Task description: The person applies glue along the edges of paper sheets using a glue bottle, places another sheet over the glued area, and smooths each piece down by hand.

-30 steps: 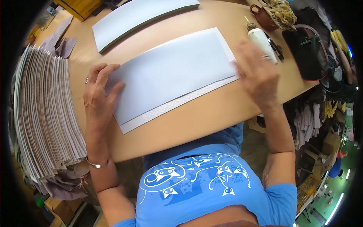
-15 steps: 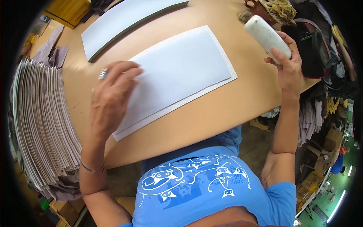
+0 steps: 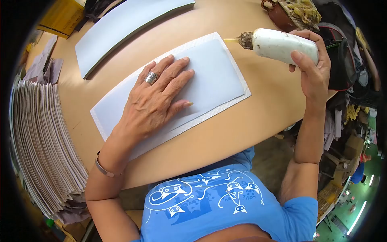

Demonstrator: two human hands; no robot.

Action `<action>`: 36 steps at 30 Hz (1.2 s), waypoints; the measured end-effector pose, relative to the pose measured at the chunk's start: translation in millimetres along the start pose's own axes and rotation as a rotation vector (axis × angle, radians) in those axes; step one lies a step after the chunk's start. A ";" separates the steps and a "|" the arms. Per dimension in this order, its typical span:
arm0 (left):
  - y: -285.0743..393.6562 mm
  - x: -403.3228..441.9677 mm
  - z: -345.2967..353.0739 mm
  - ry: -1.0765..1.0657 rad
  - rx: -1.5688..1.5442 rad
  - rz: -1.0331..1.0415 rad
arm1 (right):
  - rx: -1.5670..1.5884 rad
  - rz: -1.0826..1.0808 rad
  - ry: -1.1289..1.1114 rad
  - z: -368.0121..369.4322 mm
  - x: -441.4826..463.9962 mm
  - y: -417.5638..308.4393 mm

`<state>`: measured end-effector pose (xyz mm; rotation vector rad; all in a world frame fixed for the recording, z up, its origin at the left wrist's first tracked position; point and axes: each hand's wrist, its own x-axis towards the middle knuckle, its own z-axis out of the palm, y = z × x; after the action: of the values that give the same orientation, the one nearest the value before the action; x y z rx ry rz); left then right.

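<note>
At the bench (image 3: 242,125): touching one pale-blue sheet (image 3: 215,68), gripping one white bottle (image 3: 278,44)

Rests left hand (image 3: 157,94) palm down, fingers spread, on the pale-blue sheet, atop one larger white sheet (image 3: 213,111). Curls right hand (image 3: 314,72) around the white bottle, nozzle (image 3: 230,39) pointing left, contents hidden. Also counts one pale stack (image 3: 129,28) beyond, one uncountably layered stack (image 3: 44,141) at left, one brown pot (image 3: 282,18) holding yellowish clumps (image 3: 303,12).
</note>
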<state>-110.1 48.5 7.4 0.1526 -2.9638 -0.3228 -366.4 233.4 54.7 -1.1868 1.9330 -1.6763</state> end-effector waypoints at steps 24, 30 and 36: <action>4.3 0.5 -1.6 -0.004 0.005 -0.021 | -0.235 -0.382 -0.154 17.2 7.7 -9.8; 4.5 1.2 -2.4 -0.010 0.016 -0.021 | -0.242 -0.362 -0.158 18.8 7.0 -11.3; 4.7 1.5 -2.7 -0.003 0.021 -0.015 | -0.241 -0.369 -0.156 17.8 6.6 -14.1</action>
<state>-111.6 52.3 11.3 0.1773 -2.9717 -0.2937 -352.7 217.1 65.0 -1.8026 1.9473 -1.4822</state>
